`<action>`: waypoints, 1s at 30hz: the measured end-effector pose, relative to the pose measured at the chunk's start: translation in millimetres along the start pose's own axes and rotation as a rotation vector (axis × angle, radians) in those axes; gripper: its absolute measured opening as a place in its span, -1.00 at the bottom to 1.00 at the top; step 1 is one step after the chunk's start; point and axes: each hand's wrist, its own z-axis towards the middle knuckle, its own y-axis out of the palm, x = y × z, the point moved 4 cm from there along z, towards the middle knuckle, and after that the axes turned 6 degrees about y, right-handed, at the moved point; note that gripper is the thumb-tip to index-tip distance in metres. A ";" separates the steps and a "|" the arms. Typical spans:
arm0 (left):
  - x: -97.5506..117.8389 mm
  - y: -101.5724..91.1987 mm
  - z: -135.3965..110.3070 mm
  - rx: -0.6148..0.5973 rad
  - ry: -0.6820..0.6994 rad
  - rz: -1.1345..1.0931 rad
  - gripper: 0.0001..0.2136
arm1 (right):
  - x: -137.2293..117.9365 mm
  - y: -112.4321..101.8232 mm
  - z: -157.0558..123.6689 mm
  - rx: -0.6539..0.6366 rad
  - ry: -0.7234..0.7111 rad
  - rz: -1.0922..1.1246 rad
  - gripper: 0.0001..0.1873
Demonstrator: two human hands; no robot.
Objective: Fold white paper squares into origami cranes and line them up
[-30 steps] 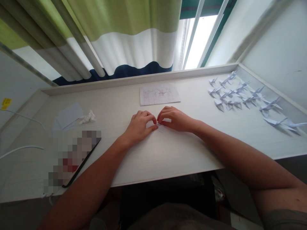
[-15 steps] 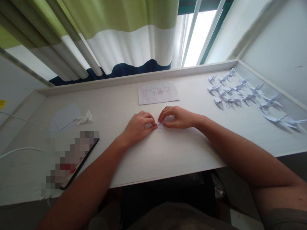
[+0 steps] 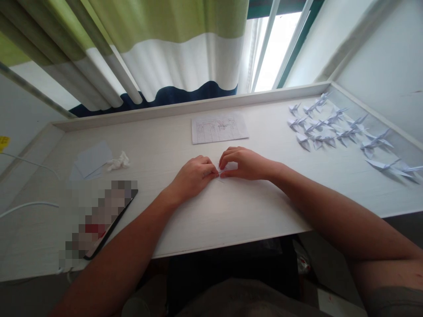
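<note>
My left hand [image 3: 193,176] and my right hand [image 3: 243,163] meet fingertip to fingertip at the middle of the white desk [image 3: 214,211]. Both have curled fingers pinching a small piece of white folded paper [image 3: 228,167] that lies flat on the desk between them. Most of the paper is hidden under my fingers. Several folded white paper cranes [image 3: 333,125] stand in a group at the far right of the desk.
A printed sheet with a table [image 3: 218,127] lies just beyond my hands. Blank paper sheets [image 3: 90,160] and a crumpled scrap [image 3: 118,162] lie at the left, near a dark-edged flat object [image 3: 99,220] and white cables [image 3: 26,207]. A curtain [image 3: 148,53] hangs behind.
My hands have stayed in place on the paper. My left fingers have shifted slightly toward the right hand, closing the small gap between them.
</note>
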 end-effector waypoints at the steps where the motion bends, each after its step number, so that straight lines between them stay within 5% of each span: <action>1: 0.5 -0.2 0.1 0.006 0.001 -0.017 -0.86 | 0.4 0.4 0.1 -0.001 -0.001 -0.007 -0.90; 9: -8.5 -9.8 -4.0 0.086 -0.109 -0.213 -0.85 | 15.8 -5.4 1.1 -0.049 -0.065 0.025 -0.89; 15: -7.8 0.7 1.4 0.050 -0.027 -0.170 -0.93 | 22.3 -3.0 1.4 -0.071 -0.059 0.086 -0.86; 30: 5.9 10.2 3.9 0.046 -0.127 -0.006 -0.90 | 18.3 -13.4 -4.2 -0.097 0.052 0.133 -0.79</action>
